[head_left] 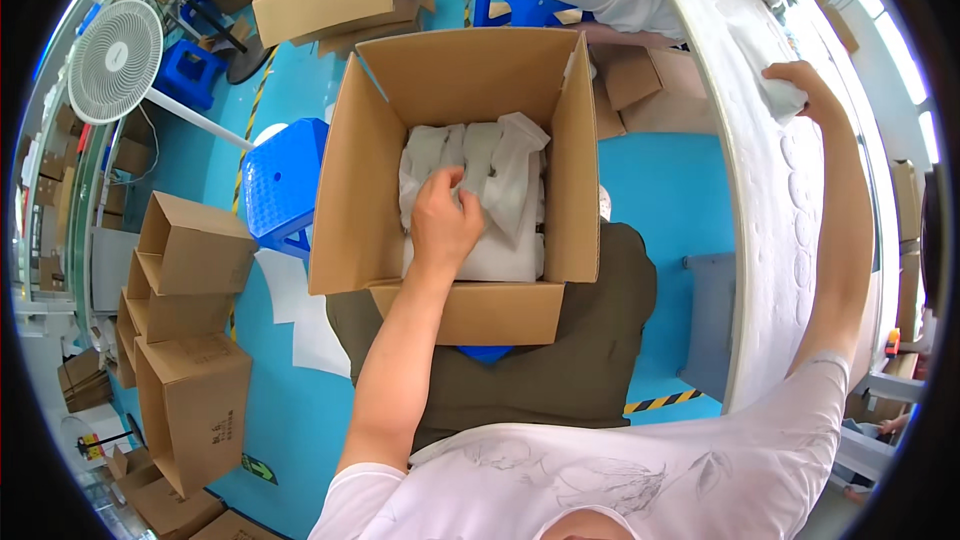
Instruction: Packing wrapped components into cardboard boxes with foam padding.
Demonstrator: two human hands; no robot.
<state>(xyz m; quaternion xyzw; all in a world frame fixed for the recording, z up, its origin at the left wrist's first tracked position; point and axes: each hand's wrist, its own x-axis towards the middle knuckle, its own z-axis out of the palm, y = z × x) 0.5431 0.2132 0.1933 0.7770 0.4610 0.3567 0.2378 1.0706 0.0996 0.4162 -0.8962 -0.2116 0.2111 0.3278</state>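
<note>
While the left hand (443, 222) presses fingers-down on the white bags (480, 190) packed in the open box (440, 80), no bag is pinched yet; hand half-curled. Bags look light, soft, crinkly, probably slippery film; judged best taken by a loose top fold, not the flat face. Right hand (800, 85) reaches out to the table (780, 240), closed on a white pouch (782, 100). Box sits on the lap.

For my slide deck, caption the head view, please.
Left hand presses white wrapped packets into an open cardboard box; right hand reaches across the white table.
</note>
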